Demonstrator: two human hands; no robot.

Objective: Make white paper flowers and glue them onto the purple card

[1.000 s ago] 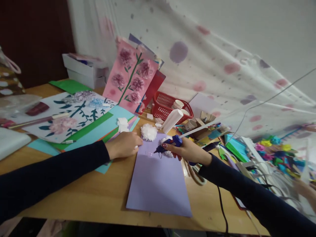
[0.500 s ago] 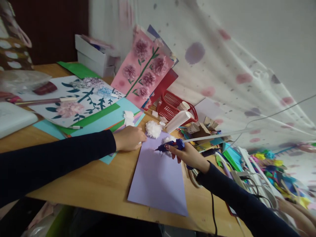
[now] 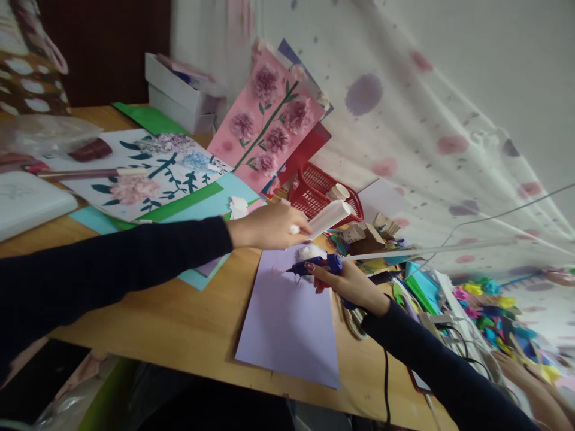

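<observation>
A purple sheet (image 3: 287, 323) lies near the table's front edge. My right hand (image 3: 344, 281) grips a blue glue gun (image 3: 317, 263), its nozzle low over the upper part of the sheet. A white fluffy flower (image 3: 309, 254) sits partly behind the gun at the sheet's top edge. My left hand (image 3: 278, 227) reaches over the far left corner of the sheet, close to a white paper roll (image 3: 330, 218). Its fingers are bent and hide whatever lies beneath them. A white ring-like object (image 3: 294, 229) shows at one finger.
Behind stand a red basket (image 3: 314, 185) and a pink flower picture (image 3: 265, 126). A painted flower sheet (image 3: 135, 179) lies at left over coloured papers. Craft scraps (image 3: 498, 305) and cords fill the right. Another person's arm (image 3: 521, 377) shows at lower right.
My left hand has moved right and away from me, over the spot where a second white fluffy flower showed. The glue gun stays over the sheet. The view has shifted slightly.
</observation>
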